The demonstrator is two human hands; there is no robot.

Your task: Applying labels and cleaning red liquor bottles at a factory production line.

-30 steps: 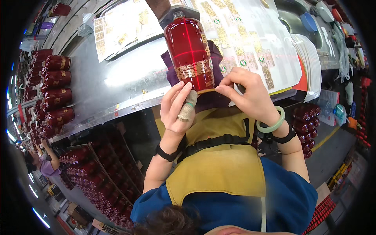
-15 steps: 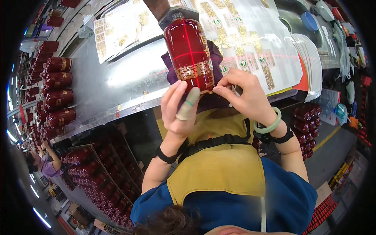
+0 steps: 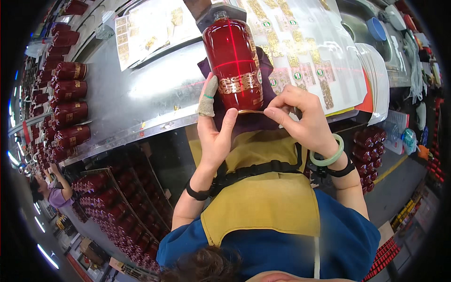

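Note:
A red glass bottle lies on a dark purple cloth, neck away from me, with a patterned gold band near its base. Red light lines cross on it. My left hand holds the bottle's base end: fingers along the left side, thumb at the bottom edge. A cloth finger cover sits on one of its fingers. A thin gold strip runs along the base edge, and my right hand pinches its right end between thumb and forefinger.
A dark metal stop stands at the bottle's neck. Sheets of gold decals lie to the right, more decal sheets to the left. Red bottles line the far left, with a person there. A sink holds a blue bowl.
My left fingers have moved from the bottle's base to its left side, with the thumb now at the bottom edge. A gold strip now shows stretched toward my right fingertips.

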